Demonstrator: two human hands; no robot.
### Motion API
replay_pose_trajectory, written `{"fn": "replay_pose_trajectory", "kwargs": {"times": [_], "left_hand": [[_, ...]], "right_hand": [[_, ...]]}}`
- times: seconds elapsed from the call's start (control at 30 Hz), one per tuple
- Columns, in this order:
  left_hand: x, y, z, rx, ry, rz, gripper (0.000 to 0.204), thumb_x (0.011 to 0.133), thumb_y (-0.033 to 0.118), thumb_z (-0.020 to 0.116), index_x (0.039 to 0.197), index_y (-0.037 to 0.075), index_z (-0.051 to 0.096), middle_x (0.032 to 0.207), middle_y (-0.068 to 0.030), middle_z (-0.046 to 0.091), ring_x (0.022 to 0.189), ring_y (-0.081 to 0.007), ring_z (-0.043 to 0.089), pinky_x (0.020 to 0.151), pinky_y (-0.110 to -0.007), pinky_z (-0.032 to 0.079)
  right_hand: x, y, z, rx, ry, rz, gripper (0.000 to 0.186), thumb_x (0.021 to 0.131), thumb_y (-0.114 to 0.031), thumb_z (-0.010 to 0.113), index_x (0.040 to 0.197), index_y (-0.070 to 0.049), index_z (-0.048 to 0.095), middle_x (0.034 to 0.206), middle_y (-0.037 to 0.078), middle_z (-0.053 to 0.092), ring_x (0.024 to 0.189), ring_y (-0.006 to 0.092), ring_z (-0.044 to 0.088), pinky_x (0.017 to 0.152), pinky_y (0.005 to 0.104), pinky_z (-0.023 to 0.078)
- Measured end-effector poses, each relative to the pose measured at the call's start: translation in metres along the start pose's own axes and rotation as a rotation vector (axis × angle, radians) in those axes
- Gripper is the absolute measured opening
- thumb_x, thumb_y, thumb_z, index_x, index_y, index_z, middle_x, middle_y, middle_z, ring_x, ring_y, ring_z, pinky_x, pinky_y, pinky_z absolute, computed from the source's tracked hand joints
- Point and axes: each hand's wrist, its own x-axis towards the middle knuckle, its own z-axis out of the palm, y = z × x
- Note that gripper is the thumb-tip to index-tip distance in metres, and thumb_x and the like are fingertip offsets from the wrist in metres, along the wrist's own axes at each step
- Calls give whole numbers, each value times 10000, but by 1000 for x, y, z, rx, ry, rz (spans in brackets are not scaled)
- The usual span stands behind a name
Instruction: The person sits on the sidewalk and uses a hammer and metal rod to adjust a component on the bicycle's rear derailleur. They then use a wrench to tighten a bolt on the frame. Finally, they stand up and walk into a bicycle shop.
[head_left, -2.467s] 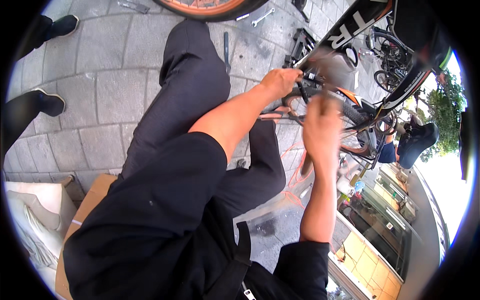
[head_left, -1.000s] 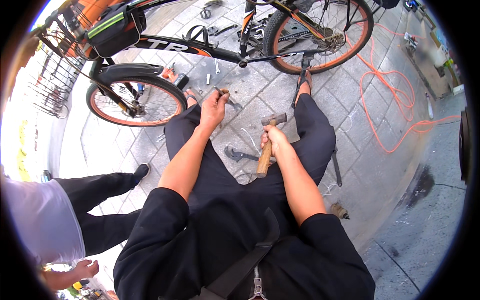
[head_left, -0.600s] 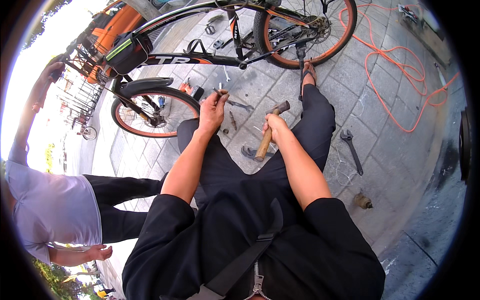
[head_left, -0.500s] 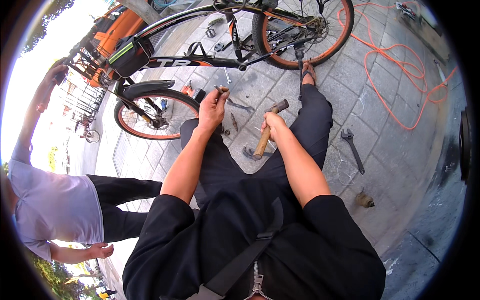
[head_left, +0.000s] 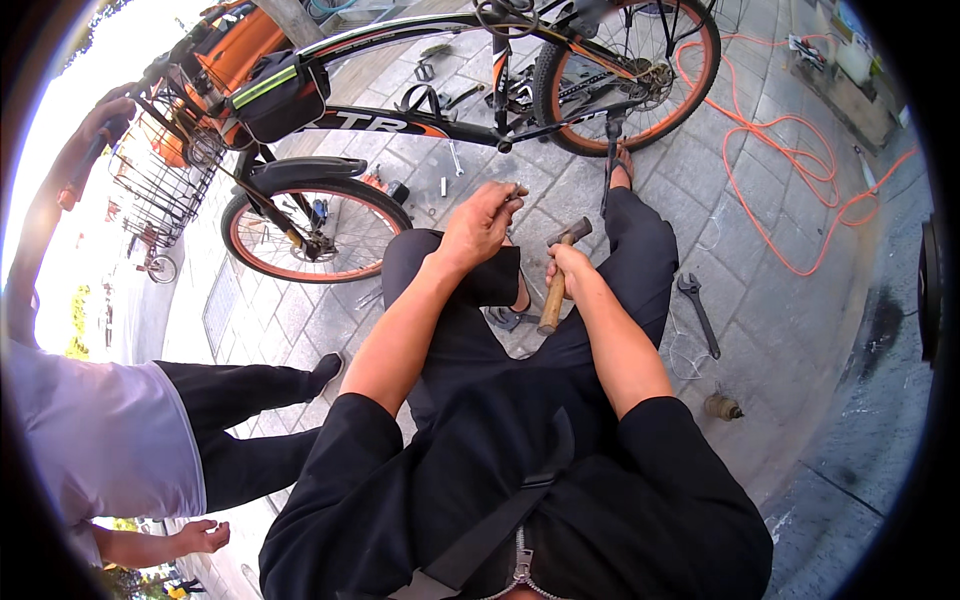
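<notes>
1. Head view, right hand: The right hand (head_left: 568, 268) is closed firmly around a hammer (head_left: 552, 303), gripping the wooden handle just below the head. The metal head sticks out past the thumb side, away from the body; the butt of the handle hangs out below the fist, pointing back toward the lap.

2. Head view, left hand: The left hand (head_left: 478, 228) is raised over the left shin, with thumb and fingertips drawn together on a small dark piece (head_left: 514, 193). Only a little of it shows at the fingertips, too small to tell what it is. The hammer's head is near this hand but apart from it.

3. Head view, ground between and beside the legs: A dark wrench (head_left: 510, 318) lies on the pavement (head_left: 770, 300) between the legs, partly hidden. An adjustable wrench (head_left: 699, 313) lies between the right knee and the pavement's right edge, with a brownish round part (head_left: 722, 406) nearer the body. An orange cable (head_left: 752, 126) loops closer to that edge.

4. Head view, beyond the hands: A bicycle (head_left: 380, 121) stands across the pavement's far side, apart from both hands. A silver spanner (head_left: 456, 158) and a short white piece (head_left: 443, 187) lie in front of its frame.

5. Head view, left side: Another person (head_left: 120, 430) in a light shirt has one arm raised to the bicycle's handlebar.
</notes>
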Motion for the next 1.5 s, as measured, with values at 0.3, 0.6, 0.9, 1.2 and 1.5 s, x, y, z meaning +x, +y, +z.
{"fn": "replay_pose_trajectory", "kwargs": {"times": [0.3,0.6,0.9,1.2,1.5], "left_hand": [[22,-20,23,-202,52,74,215,1010,87,611,1212,30,658,946,-113,626,653,-192,636,625,-329,519],[26,-3,-12,-363,584,-15,151,1021,84,614,1148,23,670,861,-49,644,754,-141,598,701,-288,491],[-119,-125,-59,-20,439,-652,291,1022,240,606,1109,-37,632,809,-70,638,750,-172,602,707,-340,499],[-250,-148,93,-981,-28,-1512,533,930,336,734,1296,-39,637,1118,-147,727,1020,-254,671,970,-355,504],[-176,-179,157,-846,-177,-1583,490,939,326,713,1269,-33,656,1115,-150,729,1024,-261,674,962,-368,505]], "right_hand": [[-12,-16,-16,-224,96,0,87,956,-135,520,939,-49,524,594,72,494,493,221,490,477,379,470],[-37,-11,-7,-127,-26,-26,74,925,-118,534,882,-57,535,609,68,508,517,205,519,457,364,449],[-126,-114,-10,-233,-166,-244,157,950,-157,537,815,-77,526,642,40,532,522,157,497,463,319,440],[-138,-121,-40,12,-109,-275,135,966,-156,559,907,-34,568,741,28,551,564,107,511,484,297,466],[-129,-155,-16,81,-158,21,204,970,-122,556,1135,-3,550,784,11,515,576,95,489,490,292,458]]}}
